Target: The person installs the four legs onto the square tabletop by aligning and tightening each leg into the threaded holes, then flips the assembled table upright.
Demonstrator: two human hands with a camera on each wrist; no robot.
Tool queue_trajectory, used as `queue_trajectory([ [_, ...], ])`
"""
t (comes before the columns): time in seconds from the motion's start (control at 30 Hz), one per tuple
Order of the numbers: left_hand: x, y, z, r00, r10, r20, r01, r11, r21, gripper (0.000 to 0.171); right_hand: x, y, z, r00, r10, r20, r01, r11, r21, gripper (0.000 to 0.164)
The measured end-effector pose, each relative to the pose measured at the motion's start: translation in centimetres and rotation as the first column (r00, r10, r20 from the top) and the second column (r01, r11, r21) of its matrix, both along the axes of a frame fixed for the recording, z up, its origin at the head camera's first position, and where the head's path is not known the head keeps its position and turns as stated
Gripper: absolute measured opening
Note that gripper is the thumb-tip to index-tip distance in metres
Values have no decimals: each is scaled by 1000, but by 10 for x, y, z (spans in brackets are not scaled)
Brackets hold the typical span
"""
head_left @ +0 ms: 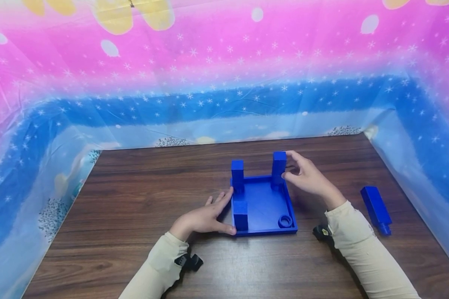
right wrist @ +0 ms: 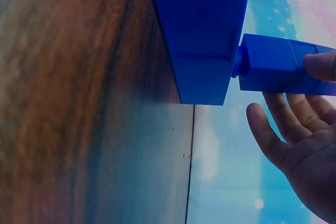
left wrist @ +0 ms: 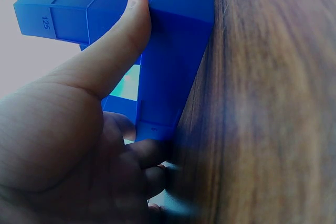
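Note:
A shallow blue square tray (head_left: 263,207) with a raised rim lies on the table. Square blue posts stand upright at three of its corners: back left (head_left: 237,172), front left (head_left: 241,216) and back right (head_left: 278,166). A round socket (head_left: 284,221) shows at the front right corner. My left hand (head_left: 205,216) holds the tray's left side, thumb at the front corner and fingers farther back along the rim. My right hand (head_left: 307,176) grips the back right post between thumb and fingers. In the right wrist view, a narrow neck joins this post (right wrist: 273,64) to the tray.
Another blue post (head_left: 376,207) with a threaded end lies on its side at the right of the wooden table (head_left: 134,195). A patterned cloth (head_left: 224,104) hangs behind and along both sides. A dark strap-on device (head_left: 188,261) sits at the left wrist.

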State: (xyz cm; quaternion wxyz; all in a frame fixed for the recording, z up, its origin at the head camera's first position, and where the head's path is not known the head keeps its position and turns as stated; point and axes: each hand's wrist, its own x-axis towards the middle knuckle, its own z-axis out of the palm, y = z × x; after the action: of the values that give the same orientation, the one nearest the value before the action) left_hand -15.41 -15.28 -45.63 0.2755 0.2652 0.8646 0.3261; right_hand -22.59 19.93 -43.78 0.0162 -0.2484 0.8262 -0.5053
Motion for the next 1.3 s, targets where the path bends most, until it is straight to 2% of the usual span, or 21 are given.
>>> queue_trajectory([
  [0.23, 0, 0, 0, 1000, 2, 0, -2, 1000, -1, 123, -1, 3, -1, 1000, -17, 5, 17, 999, 30, 60],
  [0.47, 1, 0, 0, 1000, 4, 4, -4, 1000, -1, 123, 0, 2, -2, 1000, -4, 1, 4, 1000, 13, 64],
  [0.83, 0, 0, 0, 1000, 8, 9, -8, 1000, 2, 123, 0, 1, -2, 998, -13, -66, 17, 998, 55, 49],
  [1.13, 1, -1, 0, 1000, 7, 7, -7, 1000, 3, 123, 3, 0, 0, 1000, 0, 6, 0, 999, 54, 49],
  [1.3, 1, 0, 0, 1000, 3, 6, -4, 1000, 8, 123, 3, -1, 0, 1000, -11, 0, 11, 998, 65, 48],
])
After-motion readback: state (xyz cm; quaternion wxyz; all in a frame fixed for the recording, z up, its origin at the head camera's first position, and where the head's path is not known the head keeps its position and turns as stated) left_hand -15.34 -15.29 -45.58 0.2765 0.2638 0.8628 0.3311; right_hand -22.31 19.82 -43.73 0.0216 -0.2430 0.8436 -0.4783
